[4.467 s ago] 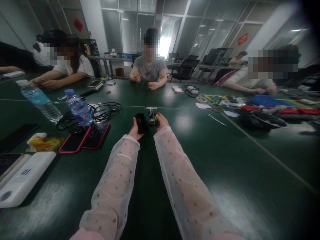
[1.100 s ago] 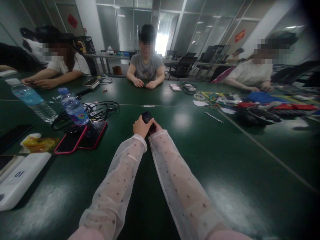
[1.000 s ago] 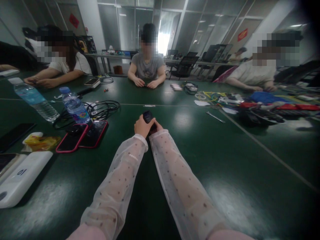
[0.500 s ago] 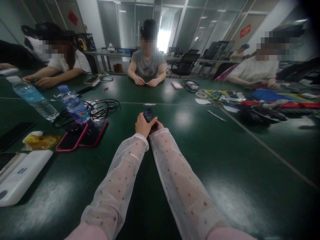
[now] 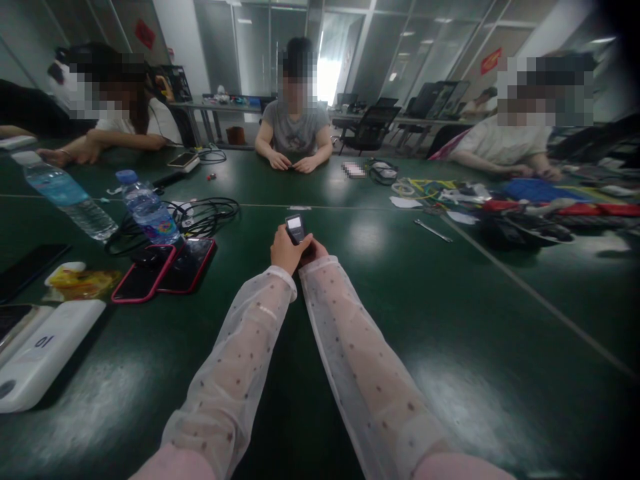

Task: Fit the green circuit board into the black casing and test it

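Left hand [image 5: 285,252], clasping small black device [image 5: 297,236] with lit screen [image 5: 295,223], over green table [image 5: 370,313]; right hand [image 5: 317,251] adjoining, grip hidden, cannot tell; device probably light, stiff, slightly slippery, screen likely fragile; best taken by side edges

Glare spots the green table [image 5: 450,333] under dim light, edges stretched.

- A wrench [image 5: 433,231] is laid on the green bench [image 5: 450,327].
- Two red-cased smartphones [image 5: 141,277] are placed together.
- Black cable [image 5: 213,217] is coiled beside a blue-capped bottle [image 5: 149,208].
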